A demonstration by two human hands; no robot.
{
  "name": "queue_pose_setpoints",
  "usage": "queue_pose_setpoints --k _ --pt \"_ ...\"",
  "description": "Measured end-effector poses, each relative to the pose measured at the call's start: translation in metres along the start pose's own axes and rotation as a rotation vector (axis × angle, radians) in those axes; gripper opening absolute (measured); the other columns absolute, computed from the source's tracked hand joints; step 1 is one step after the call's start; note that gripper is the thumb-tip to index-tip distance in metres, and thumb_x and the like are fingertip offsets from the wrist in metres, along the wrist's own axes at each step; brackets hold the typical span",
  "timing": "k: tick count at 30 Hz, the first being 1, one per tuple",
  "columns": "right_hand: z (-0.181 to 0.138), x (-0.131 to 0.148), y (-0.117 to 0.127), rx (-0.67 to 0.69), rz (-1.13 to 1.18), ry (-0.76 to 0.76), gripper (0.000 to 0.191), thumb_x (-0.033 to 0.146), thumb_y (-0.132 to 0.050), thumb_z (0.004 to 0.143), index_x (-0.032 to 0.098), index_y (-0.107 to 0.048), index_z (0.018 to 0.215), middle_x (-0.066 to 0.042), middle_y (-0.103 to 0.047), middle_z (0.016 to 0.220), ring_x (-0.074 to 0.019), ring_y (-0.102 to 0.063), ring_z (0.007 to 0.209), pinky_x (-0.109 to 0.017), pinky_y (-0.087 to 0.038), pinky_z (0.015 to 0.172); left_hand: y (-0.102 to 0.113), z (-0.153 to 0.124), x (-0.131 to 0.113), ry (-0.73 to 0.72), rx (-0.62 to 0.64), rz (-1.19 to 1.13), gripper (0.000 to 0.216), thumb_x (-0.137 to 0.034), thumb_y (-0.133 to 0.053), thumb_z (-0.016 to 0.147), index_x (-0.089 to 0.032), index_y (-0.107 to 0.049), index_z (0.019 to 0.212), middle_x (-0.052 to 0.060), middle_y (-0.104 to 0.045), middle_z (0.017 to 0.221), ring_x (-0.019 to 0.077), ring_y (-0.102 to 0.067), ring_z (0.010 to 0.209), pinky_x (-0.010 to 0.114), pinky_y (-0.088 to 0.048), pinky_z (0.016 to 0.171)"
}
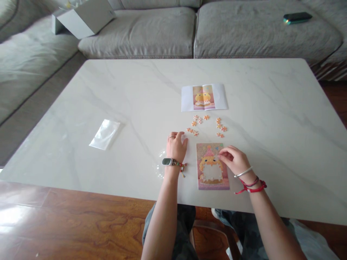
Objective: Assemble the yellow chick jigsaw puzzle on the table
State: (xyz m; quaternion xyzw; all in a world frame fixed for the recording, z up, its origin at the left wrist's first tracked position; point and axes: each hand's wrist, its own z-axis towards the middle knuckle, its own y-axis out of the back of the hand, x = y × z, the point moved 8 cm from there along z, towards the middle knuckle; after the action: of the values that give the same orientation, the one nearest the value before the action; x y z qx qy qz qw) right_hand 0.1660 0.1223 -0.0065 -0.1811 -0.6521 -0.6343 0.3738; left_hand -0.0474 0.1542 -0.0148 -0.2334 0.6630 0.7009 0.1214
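Observation:
A small jigsaw puzzle (212, 167) showing a yellow chick lies on the white marble table (135, 94), with a white gap in its middle. My right hand (234, 160) rests on the puzzle's upper right corner, fingertips pinched together over a piece. My left hand (176, 145) lies on the table just left of the puzzle, fingers curled loosely, knuckles up. Several loose puzzle pieces (206, 125) are scattered beyond the puzzle. A printed reference picture (204, 97) of the chick lies farther back.
A clear plastic bag (105, 134) lies to the left on the table. Another crumpled clear wrapper (160, 168) sits by my left wrist. A grey sofa (168, 29) runs behind the table, bearing a white box (84, 18) and a dark phone (297, 17).

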Motion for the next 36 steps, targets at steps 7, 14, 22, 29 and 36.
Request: queue_pose_setpoints --k 7,14,22,29,36 --pt "-0.012 0.025 -0.025 0.175 -0.168 0.276 0.015 0.024 -0.055 0.07 0.021 -0.06 0.084 -0.003 -0.056 0.081 -0.0123 -0.054 0.065 -0.024 -0.044 0.058 -0.009 -0.011 -0.037 -0.283 0.166 -0.07 0.033 -0.033 -0.05 0.074 -0.025 -0.051 0.106 0.004 -0.046 0.106 0.0169 -0.043 0.096 0.032 -0.035 0.088" --pt "-0.016 0.038 -0.03 0.136 -0.349 0.392 0.018 0.019 -0.044 0.079 0.019 -0.062 0.079 -0.005 -0.06 0.077 -0.0129 -0.055 0.071 -0.024 -0.043 0.064 -0.031 -0.051 -0.07 -0.463 0.433 -0.027 0.025 -0.035 -0.053 0.072 -0.038 -0.057 0.096 -0.004 -0.032 0.128 0.0234 -0.024 0.113 0.039 -0.029 0.089" --pt "-0.02 0.043 -0.032 0.112 -0.413 0.504 0.021 0.019 -0.041 0.081 0.016 -0.062 0.081 -0.006 -0.061 0.077 -0.0122 -0.055 0.072 -0.022 -0.043 0.066 -0.04 -0.048 -0.059 -0.401 0.458 0.035 0.027 -0.033 -0.056 0.07 -0.042 -0.057 0.095 -0.011 -0.014 0.137 0.0302 -0.01 0.121 0.047 -0.024 0.091" --pt "-0.024 0.046 -0.028 0.038 -0.462 0.574 0.021 0.018 -0.04 0.081 0.015 -0.06 0.086 -0.006 -0.062 0.081 -0.0123 -0.055 0.07 -0.023 -0.042 0.067 -0.042 -0.048 -0.058 -0.435 0.453 0.046 0.033 -0.034 -0.058 0.068 -0.045 -0.054 0.099 -0.011 -0.013 0.138 0.0294 -0.011 0.121 0.047 -0.022 0.092" --pt "-0.025 0.048 -0.031 0.041 -0.495 0.469 0.021 0.017 -0.039 0.081 0.014 -0.06 0.084 -0.007 -0.061 0.08 -0.0145 -0.056 0.073 -0.025 -0.044 0.066 -0.042 -0.047 -0.059 -0.451 0.419 0.05 0.03 -0.037 -0.057 0.068 -0.044 -0.055 0.097 -0.01 -0.015 0.138 0.0307 -0.014 0.12 0.048 -0.025 0.09"
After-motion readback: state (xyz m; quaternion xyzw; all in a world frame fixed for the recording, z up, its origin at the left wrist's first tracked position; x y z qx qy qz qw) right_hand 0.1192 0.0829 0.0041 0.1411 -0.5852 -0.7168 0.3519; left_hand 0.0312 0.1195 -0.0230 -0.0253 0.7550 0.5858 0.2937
